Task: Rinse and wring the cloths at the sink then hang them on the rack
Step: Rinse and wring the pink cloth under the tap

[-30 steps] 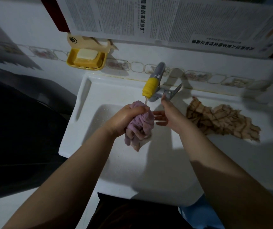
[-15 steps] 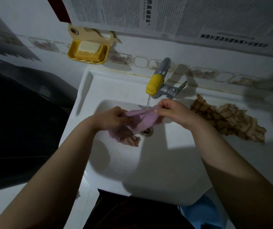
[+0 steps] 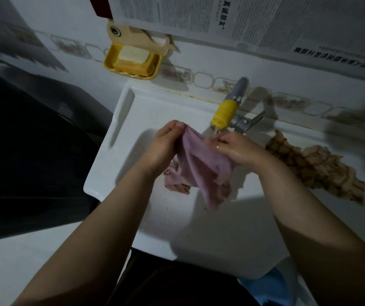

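A wet pink cloth [image 3: 201, 166] hangs spread between my two hands over the white sink [image 3: 133, 120], just below the tap [image 3: 228, 111] with its yellow wrapped spout. My left hand [image 3: 166, 142] pinches the cloth's upper left edge. My right hand [image 3: 232, 146] grips its upper right edge, close under the spout. The cloth's lower part drapes down into the basin. A brown checked cloth [image 3: 314, 166] lies crumpled on the sink's right ledge, apart from both hands.
A yellow soap dish [image 3: 133, 62] with a bar of soap hangs on the tiled wall at the back left. Newspaper sheets [image 3: 265, 23] cover the wall above the sink. Something dark stands to the left of the sink. A blue object [image 3: 272, 286] shows below the sink's front edge.
The pink cloth was bunched in my left hand with my right hand apart from it; now both hands hold it spread open under the tap.
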`<state>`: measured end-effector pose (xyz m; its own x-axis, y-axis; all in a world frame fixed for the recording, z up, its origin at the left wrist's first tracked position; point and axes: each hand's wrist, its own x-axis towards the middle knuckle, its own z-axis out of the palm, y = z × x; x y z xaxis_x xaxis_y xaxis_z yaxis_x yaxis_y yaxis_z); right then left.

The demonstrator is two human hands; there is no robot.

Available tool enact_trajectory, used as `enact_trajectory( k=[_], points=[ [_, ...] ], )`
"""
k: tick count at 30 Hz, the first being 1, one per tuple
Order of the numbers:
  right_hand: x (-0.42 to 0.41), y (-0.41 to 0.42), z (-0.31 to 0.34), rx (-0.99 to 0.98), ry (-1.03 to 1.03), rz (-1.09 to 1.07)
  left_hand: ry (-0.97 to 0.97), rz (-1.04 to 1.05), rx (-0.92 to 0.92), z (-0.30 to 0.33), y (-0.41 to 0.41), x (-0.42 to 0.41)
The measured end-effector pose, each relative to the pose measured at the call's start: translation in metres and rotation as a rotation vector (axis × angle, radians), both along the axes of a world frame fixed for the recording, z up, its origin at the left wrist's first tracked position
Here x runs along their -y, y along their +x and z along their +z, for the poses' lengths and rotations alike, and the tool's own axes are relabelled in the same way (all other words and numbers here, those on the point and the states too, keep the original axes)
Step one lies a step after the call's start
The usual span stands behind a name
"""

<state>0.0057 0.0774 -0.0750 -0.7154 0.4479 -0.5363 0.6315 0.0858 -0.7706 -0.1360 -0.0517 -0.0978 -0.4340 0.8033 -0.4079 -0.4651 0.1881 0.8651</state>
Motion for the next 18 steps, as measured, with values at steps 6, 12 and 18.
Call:
enact_trajectory(
  k=[6, 12, 18],
  points=[
    [-0.007, 0.020, -0.020, 0.006, -0.268, -0.030, 0.031, 0.182, 0.165, 0.009, -0.007, -0.001],
    [0.005, 0.006, -0.024, -0.473, -0.615, -0.595, -0.060, 0.195, 0.349, 0.003, -0.004, 0.002],
    [0.046, -0.041, -0.016, -0.213, 0.056, -0.485, -0.275, 0.331, 0.322, 0.000, 0.024, -0.029]
  ],
)
